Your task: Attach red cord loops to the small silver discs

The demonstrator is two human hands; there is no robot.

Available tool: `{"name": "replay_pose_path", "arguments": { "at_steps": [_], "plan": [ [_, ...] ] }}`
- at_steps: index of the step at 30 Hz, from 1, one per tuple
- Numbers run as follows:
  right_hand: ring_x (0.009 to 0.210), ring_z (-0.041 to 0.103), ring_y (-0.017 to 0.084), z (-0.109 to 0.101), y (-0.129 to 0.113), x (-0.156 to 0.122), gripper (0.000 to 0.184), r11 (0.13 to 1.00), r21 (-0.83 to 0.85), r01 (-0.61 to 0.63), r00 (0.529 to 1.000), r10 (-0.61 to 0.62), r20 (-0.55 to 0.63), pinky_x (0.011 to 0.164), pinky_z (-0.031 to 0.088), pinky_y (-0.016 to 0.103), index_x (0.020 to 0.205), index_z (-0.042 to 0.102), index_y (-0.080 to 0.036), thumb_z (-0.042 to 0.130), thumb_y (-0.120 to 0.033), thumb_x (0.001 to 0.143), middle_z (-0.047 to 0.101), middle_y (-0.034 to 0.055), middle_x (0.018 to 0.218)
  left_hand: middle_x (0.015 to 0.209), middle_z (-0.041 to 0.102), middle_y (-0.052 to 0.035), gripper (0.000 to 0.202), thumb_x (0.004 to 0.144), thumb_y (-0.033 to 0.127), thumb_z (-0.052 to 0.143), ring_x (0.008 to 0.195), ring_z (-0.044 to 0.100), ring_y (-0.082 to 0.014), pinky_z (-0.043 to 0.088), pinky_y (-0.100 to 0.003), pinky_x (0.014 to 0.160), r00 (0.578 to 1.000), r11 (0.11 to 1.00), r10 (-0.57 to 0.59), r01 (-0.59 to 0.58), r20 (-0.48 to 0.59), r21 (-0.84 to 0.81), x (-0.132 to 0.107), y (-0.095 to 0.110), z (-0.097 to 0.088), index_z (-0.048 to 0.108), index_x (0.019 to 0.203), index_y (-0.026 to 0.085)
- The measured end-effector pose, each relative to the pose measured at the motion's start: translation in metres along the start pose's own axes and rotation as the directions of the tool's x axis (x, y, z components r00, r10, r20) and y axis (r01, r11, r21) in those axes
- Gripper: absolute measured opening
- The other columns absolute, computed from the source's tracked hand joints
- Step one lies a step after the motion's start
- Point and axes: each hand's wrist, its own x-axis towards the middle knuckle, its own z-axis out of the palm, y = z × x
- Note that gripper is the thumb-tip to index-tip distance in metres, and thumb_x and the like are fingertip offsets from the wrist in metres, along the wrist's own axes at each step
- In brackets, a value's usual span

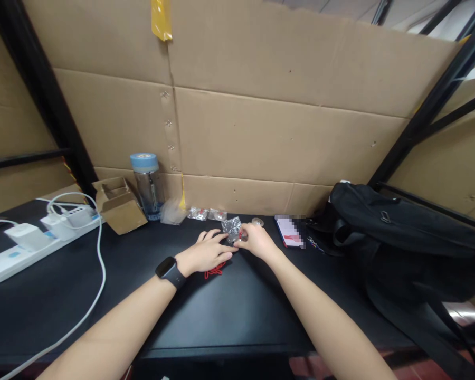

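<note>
Both left hand (206, 256) and right hand (258, 240) meet at one crinkled clear bag (231, 227)

The clear bag lies on the black tabletop (269, 311), near the foot of a cardboard wall (261, 142), just beyond the fingertips of the two hands. The right hand is closed in a pinch, thumb and forefinger on a small red piece (241, 235) at the bag's right edge; the piece is too small to make out further. The left hand is open, palm down with fingers parted, its fingertips close to the bag and to the right thumb. A looped red cord (215, 271) shows just below the left hand, partly covered by it. A black watch (168, 270) circles the left wrist.

Behind the bag, to its left, two small packets sit side by side, a left packet (198, 213) and a right packet (217, 214), both with touches of red. A round clear object (257, 222) shows just behind the right hand. Farther right are a phone (288, 232), part of its screen blurred, and a black backpack (411, 237). On the left stand a blue-lidded bottle (145, 182), an open cardboard box (122, 211) and a white power strip (8, 262).
</note>
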Motion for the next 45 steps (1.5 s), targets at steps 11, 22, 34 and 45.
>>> {"name": "replay_pose_path", "arguments": {
  "at_steps": [11, 22, 34, 45],
  "plan": [
    [0.092, 0.068, 0.019, -0.003, 0.0, -0.006, 0.025, 0.997, -0.073, 0.024, 0.999, -0.022, 0.027, 0.067, 0.041, 0.023, 0.094, 0.078, -0.033, 0.076, -0.019, 0.073, 0.072, -0.0007, 0.098, 0.158, 0.04, -0.0041, 0.041, 0.099, 0.056, 0.039, 0.145, 0.026, -0.0399, 0.02, -0.07, 0.109, 1.0, 0.994, -0.023, 0.022, -0.01, -0.111, 0.001, 0.005, 0.002, 0.057, 0.135, 0.051],
    [0.102, 0.066, 0.021, -0.002, -0.009, -0.01, 0.032, 0.989, -0.078, 0.127, 0.992, -0.126, 0.014, 0.082, 0.046, 0.026, 0.1, 0.077, -0.037, 0.069, -0.02, 0.074, 0.07, 0.0, 0.104, 0.158, 0.04, 0.0009, 0.038, 0.094, 0.052, 0.049, 0.145, 0.025, -0.0397, 0.02, -0.066, 0.113, 0.999, 0.991, -0.011, 0.006, -0.04, -0.137, 0.002, 0.001, 0.0, 0.062, 0.13, 0.051],
    [0.093, 0.072, 0.022, -0.014, -0.005, -0.011, 0.027, 0.985, -0.114, 0.129, 0.991, -0.123, 0.058, 0.079, 0.049, 0.026, 0.093, 0.081, -0.034, 0.066, -0.02, 0.076, 0.078, 0.0003, 0.096, 0.153, 0.046, 0.0021, 0.04, 0.087, 0.044, 0.06, 0.146, 0.024, -0.0385, 0.019, -0.063, 0.116, 0.996, 0.995, -0.007, -0.002, -0.086, -0.096, -0.001, 0.003, -0.001, 0.063, 0.128, 0.045],
    [0.104, 0.062, 0.027, 0.011, -0.009, -0.002, 0.031, 0.955, -0.293, 0.053, 0.989, -0.09, -0.116, 0.088, 0.047, 0.033, 0.103, 0.069, -0.024, 0.066, -0.014, 0.074, 0.067, 0.0063, 0.11, 0.149, 0.049, -0.0027, 0.043, 0.099, 0.046, 0.04, 0.139, 0.034, -0.0367, 0.026, -0.061, 0.111, 0.996, 0.997, 0.017, -0.024, -0.085, -0.078, 0.001, 0.01, 0.003, 0.056, 0.139, 0.044]
  ]
}}
